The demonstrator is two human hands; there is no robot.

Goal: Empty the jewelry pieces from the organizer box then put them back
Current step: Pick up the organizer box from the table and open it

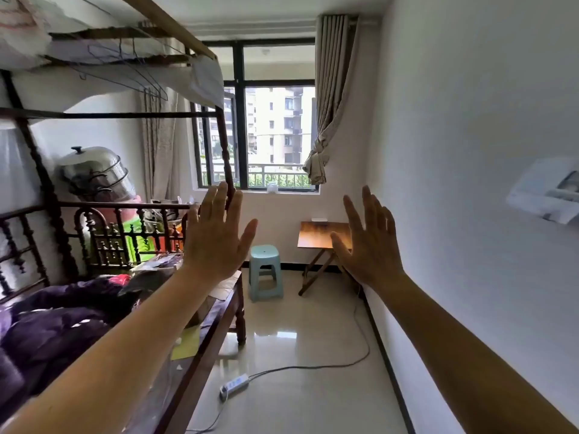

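Both my arms are stretched out in front of me at chest height. My left hand [217, 234] is raised with its back toward me, fingers spread, holding nothing. My right hand [368, 242] is raised the same way, fingers apart and empty. A small wooden folding table [316, 236] stands far ahead against the right wall, with a small white object [319, 219] on its back edge. I cannot tell what that object is. No jewelry pieces show anywhere.
A dark wooden bunk bed [219, 308] with purple bedding fills the left side. A light blue plastic stool [265, 270] stands beside the folding table. A white power strip [235, 386] and its cable lie on the glossy tile floor. A window is ahead.
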